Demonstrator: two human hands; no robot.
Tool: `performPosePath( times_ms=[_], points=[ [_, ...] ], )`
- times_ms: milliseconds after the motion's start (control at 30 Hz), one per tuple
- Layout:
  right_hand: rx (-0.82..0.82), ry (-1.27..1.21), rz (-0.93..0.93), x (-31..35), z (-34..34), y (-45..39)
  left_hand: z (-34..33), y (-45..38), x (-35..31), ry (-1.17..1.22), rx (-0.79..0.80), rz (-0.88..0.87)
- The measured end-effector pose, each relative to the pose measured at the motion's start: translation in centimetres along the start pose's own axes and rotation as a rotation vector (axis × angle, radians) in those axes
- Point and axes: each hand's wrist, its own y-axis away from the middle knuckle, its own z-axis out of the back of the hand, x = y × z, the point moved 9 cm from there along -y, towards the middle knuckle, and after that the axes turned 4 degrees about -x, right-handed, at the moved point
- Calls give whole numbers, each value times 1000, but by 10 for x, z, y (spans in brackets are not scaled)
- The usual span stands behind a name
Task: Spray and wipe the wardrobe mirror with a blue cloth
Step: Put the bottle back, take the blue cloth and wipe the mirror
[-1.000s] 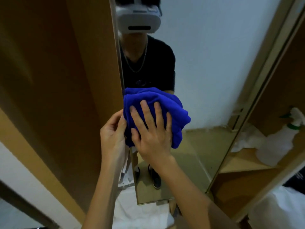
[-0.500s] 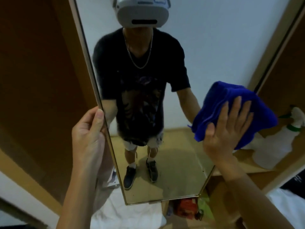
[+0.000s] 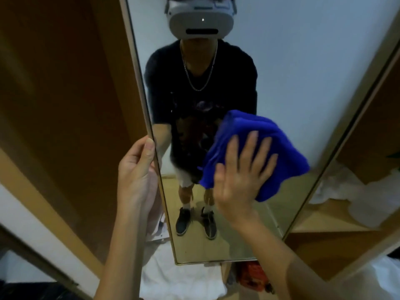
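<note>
Since half a second back: bunched deep-blue microfibre cloth [image 3: 255, 152] shifted from right edge toward centre of tall gold-framed wardrobe mirror [image 3: 303, 68].

Right hand [image 3: 240, 178], centre-right of frame: fingers straight and spread, flat on cloth, presumably pressing it to glass for wiping; cloth beneath and beyond fingertips, bulging up and right. Left hand [image 3: 136, 172], lower centre-left: fingers curled round mirror's left edge, likely steadying the door.

Fluffy matt blue cloth [image 3: 255, 148] on glossy glass mirror [image 3: 281, 72]; thin brassy metal frame [image 3: 138, 83], smooth wood door [image 3: 65, 105].
</note>
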Motion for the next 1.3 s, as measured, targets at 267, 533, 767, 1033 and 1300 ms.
performPosePath(
  times_ms=[267, 533, 767, 1033, 1300],
  points=[
    [117, -49, 172, 106, -33, 15, -2, 3, -2, 4, -32, 33],
    [140, -56, 210, 94, -26, 8, 3, 5, 2, 16, -57, 45],
    [64, 49, 243, -4, -7, 12, -6, 1, 0, 13, 51, 11],
    [-27, 113, 88, -122, 20, 13, -6, 2, 2, 48, 48, -12],
    [-93, 12, -193, -56, 14, 4, -1, -2, 6, 86, 63, 86]
  ],
)
